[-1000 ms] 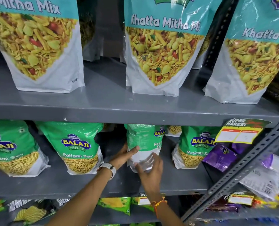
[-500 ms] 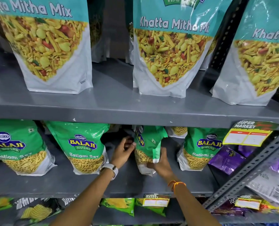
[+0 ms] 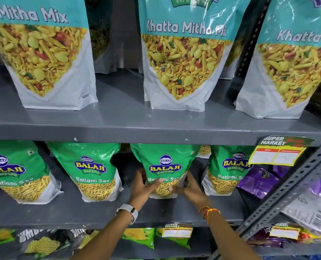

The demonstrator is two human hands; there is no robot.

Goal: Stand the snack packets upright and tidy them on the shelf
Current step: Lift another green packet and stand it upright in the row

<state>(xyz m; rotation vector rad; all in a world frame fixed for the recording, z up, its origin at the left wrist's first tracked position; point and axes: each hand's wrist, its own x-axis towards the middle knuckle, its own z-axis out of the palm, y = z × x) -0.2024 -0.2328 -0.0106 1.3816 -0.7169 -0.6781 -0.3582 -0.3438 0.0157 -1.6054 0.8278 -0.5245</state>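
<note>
A green Ratlami Sev packet (image 3: 165,162) stands upright on the middle grey shelf (image 3: 92,214), its front label facing me. My left hand (image 3: 143,188) grips its lower left edge and my right hand (image 3: 188,186) grips its lower right edge. Three more green Ratlami Sev packets stand in the same row: one at the far left (image 3: 15,171), one left of my hands (image 3: 92,171), one to the right (image 3: 227,171).
Three large Khatta Mitha Mix pouches (image 3: 182,59) stand on the upper shelf (image 3: 126,119). A purple packet (image 3: 257,182) lies right of the green row. A slotted metal upright (image 3: 291,192) slants across the right. A price tag (image 3: 276,154) hangs from the upper shelf edge.
The packet between my hands has turned from side-on, its back showing earlier, to front-facing and upright. Both hands have shifted to its lower corners.
</note>
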